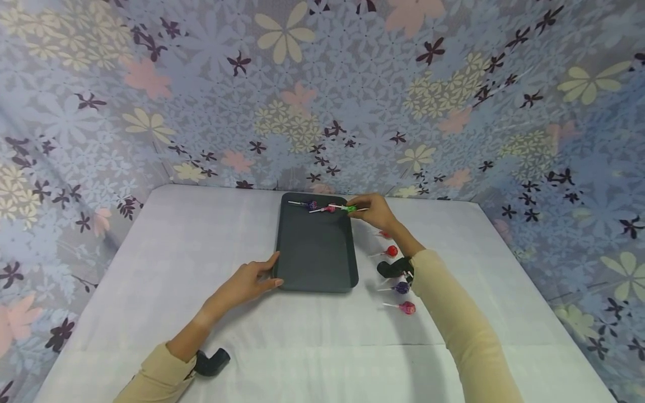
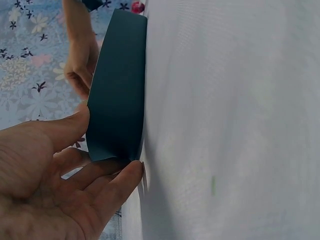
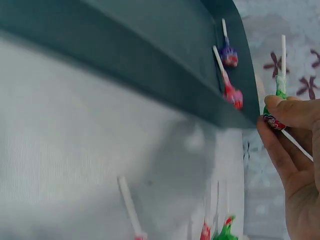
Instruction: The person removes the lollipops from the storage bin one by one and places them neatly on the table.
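Observation:
My right hand (image 1: 374, 210) pinches a green-wrapped lollipop (image 3: 275, 119) between thumb and fingers, at the far right corner of the dark grey tray (image 1: 316, 252). A second white stick (image 3: 297, 144) pokes out from between the same fingers; its other end is hidden. Inside the tray, along its far side, lie a purple lollipop (image 1: 312, 205) and a pink lollipop (image 3: 233, 96). With thumb and fingers, my left hand (image 1: 250, 281) holds the near left corner of the tray, the thumb touching its wall in the left wrist view.
On the white-covered table (image 1: 227, 224), right of the tray, several lollipops lie in a column, among them a red lollipop (image 1: 392, 251), a dark purple lollipop (image 1: 401, 287) and a pink-red lollipop (image 1: 407, 307). The right forearm partly covers them. A floral cloth (image 1: 322, 101) hangs behind.

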Motion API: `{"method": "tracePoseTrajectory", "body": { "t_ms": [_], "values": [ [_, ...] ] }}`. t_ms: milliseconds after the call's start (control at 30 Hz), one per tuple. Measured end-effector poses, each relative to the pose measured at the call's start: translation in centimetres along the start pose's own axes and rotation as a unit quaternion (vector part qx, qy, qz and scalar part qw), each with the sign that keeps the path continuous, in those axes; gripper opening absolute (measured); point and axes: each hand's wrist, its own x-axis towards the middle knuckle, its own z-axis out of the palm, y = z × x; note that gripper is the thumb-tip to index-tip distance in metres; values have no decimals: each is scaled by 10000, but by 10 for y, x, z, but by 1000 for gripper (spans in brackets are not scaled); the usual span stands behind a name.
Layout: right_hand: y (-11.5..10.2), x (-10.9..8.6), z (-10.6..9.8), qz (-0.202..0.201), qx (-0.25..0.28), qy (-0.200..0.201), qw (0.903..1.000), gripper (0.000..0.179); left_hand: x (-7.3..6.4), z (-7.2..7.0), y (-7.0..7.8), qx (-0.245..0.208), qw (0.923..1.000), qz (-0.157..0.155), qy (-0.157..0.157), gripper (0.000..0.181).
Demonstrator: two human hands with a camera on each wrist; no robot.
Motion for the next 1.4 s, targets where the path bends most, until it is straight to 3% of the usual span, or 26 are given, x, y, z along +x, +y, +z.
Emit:
{"method": "tracePoseTrajectory", "body": {
  "t_ms": [400, 667, 900, 1400],
  "values": [
    [20, -9, -37, 234, -386, 352, 9984, 30, 3, -4, 5, -7, 10000, -64, -7, 70],
    [45, -28, -43, 194, -521, 618, 9965, 29, -4, 5, 3, -135, 9995, -297, 27, 72],
    [69, -50, -53, 441, -735, 883, 9924, 30, -9, 15, 0, -144, 9998, -123, 39, 71],
    [91, -58, -74, 745, -1016, 1231, 9844, 31, -2, 5, 3, -130, 9998, -61, 137, 70]
  ]
}}
